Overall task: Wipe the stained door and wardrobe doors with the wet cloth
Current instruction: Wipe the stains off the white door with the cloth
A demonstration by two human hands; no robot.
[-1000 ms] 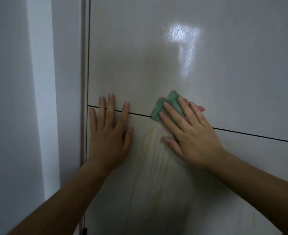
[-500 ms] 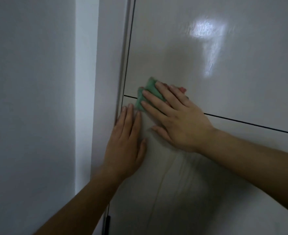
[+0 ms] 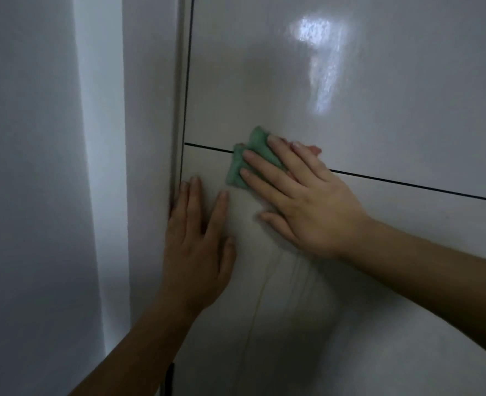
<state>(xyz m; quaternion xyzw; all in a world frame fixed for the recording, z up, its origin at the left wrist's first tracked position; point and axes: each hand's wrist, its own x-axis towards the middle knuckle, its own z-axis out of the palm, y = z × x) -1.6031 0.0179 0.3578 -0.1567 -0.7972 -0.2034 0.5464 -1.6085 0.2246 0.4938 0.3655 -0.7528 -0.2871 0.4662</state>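
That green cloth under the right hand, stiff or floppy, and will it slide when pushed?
Probably floppy: the green cloth lies bunched under the right hand. Likely slides easily, since the door looks glossy. Seems light: flat fingers pin it.

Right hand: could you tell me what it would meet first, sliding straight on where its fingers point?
Likely the dark vertical seam left of it; the right hand and green cloth would cross only bare door panel first.

My cloth [image 3: 256, 141] is soft green fabric. The door [image 3: 379, 110] looks smooth and glossy, shining at upper right; the wall [image 3: 30, 167] at far left looks matt.
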